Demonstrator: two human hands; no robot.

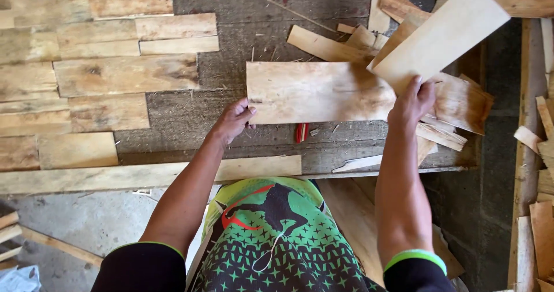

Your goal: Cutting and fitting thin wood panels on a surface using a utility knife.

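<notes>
Both hands are out over the table, each on its own piece of thin wood. Largest of the two pieces is the wide veneer sheet, lying flat straight ahead of the person with its long axis running left to right; the left hand is closed on its near left corner, thumb on top and fingers apparently curled under the edge. Over its right end, the right hand pinches the lower end of a paler, narrower board, which is lifted and slants up and away to the right, crossing above the sheet. So the sheet spans the gap between the two hands, the left one holding it, the right one just beside its far end. A patchwork of laid veneer pieces covers the table to the left, well apart from the sheet, and a small red tool lies just near of the sheet's front edge.
</notes>
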